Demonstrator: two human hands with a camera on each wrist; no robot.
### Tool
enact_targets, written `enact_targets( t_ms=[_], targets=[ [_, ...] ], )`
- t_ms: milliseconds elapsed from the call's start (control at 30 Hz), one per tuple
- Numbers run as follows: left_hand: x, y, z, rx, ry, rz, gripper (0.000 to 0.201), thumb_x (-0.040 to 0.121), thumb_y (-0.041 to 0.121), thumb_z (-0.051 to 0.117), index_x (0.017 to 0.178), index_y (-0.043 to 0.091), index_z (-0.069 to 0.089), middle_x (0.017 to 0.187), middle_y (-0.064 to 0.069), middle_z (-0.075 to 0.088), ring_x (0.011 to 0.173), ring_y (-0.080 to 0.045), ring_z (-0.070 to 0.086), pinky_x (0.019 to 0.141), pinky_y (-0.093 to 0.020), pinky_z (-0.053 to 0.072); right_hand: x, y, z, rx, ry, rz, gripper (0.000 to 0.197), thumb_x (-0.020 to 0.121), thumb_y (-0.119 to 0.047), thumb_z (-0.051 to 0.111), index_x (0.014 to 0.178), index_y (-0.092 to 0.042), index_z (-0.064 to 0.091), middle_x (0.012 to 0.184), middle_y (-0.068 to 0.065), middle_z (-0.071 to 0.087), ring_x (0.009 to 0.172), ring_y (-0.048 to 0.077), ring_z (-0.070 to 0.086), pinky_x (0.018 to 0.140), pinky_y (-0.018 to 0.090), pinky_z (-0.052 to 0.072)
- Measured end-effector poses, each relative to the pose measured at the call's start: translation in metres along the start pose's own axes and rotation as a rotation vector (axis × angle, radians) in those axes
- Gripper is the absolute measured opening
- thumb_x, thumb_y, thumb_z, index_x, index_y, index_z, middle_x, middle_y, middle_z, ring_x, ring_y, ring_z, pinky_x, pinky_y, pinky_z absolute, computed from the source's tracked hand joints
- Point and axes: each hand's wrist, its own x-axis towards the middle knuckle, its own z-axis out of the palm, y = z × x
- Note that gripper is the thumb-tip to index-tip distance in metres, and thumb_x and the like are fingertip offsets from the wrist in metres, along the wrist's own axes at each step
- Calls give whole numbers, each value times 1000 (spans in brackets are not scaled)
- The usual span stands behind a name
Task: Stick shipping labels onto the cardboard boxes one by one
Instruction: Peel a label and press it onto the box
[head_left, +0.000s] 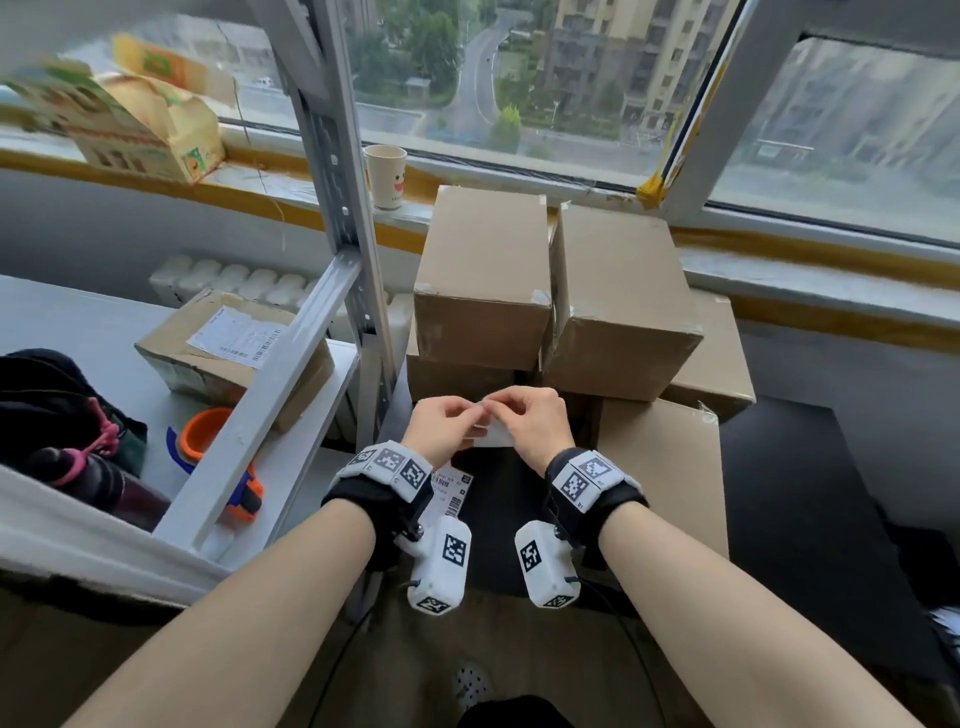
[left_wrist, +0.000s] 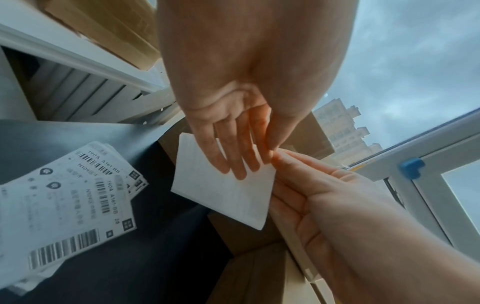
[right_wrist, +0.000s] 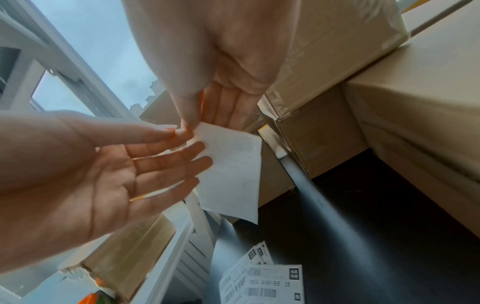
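A blank-side-up white shipping label (head_left: 493, 434) hangs in the air between both hands, in front of the stacked cardboard boxes. My left hand (head_left: 474, 415) pinches its upper corner with the thumb, and the straight fingers (left_wrist: 233, 156) lie against the sheet (left_wrist: 223, 195). My right hand (head_left: 496, 408) pinches the same corner between thumb and fingers (right_wrist: 191, 121), the label (right_wrist: 231, 170) hanging below. Two plain boxes (head_left: 483, 275) (head_left: 618, 306) top the stack, with a larger box (head_left: 660, 467) at the lower right. A pile of printed labels (head_left: 451, 491) (left_wrist: 64, 205) lies on the black surface under my wrists.
A grey metal shelf frame (head_left: 291, 364) stands at the left, holding a labelled box (head_left: 228, 348), an orange tape dispenser (head_left: 218, 447) and a black bag (head_left: 57, 405). A paper cup (head_left: 385, 176) sits on the window sill behind the boxes.
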Motion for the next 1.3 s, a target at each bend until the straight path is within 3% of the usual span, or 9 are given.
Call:
enact_targets(
  t_ms=[100,233,367,567,733,867,1000,1167,1300],
  targets=[
    [1,3,-4,33,35,17,15,92,13,56,84,6,67,79,-6,65,74,-13,62,73,-27,51,-1,-1,0,56,-32,7,12,86,-16,66,90,-10,76,88,4,74,85,11,66,84,27,51],
    [1,4,-10,73,67,43,17,88,19,63,72,15,67,83,-11,67,89,-26,64,90,-45,52,-3,1,3,189,-108,56,16,87,-12,64,98,-10,74,95,6,73,94,18,69,91,41,54],
    [-1,5,-11,73,67,70,12,85,22,67,76,14,68,86,-11,69,92,-24,65,89,-42,53,-12,-3,0,342,-188,81,22,89,-2,59,108,-4,69,101,10,71,98,20,67,94,37,53],
    [-1,2,-10,65,62,78,12,80,23,73,78,13,68,80,-5,69,86,-20,67,82,-35,55,-18,-2,0,449,-186,116,23,90,3,55,110,3,66,108,22,68,101,27,66,95,38,52],
    [2,1,-9,94,70,77,12,82,20,71,71,17,66,74,-3,68,83,-20,66,83,-36,55,-21,-2,-1,497,-183,147,24,89,1,58,111,4,65,108,23,68,100,26,66,93,35,53],
    [3,4,-8,100,64,73,13,82,19,70,71,15,66,74,-5,68,84,-23,67,86,-39,54,-20,-1,-1,535,-168,183,23,88,0,60,110,3,66,107,24,68,104,33,65,96,41,51],
    [4,5,-8,113,71,64,12,82,19,70,71,16,67,81,-11,70,92,-30,68,90,-43,54,-18,-1,-2,567,-164,204,22,89,1,58,109,5,66,108,25,67,101,31,66,96,41,51],
    [5,8,-7,130,76,57,15,80,17,71,65,19,68,77,-8,69,88,-26,67,91,-45,53,-19,-1,-4,603,-166,196,23,90,4,55,111,6,64,110,26,66,96,26,65,92,32,54],
    [6,11,-4,109,71,50,15,81,13,69,66,17,68,74,-6,68,85,-23,66,92,-45,53,-18,0,-5,626,-174,215,27,88,4,58,114,7,62,112,26,65,99,28,64,96,39,51]
  ],
)
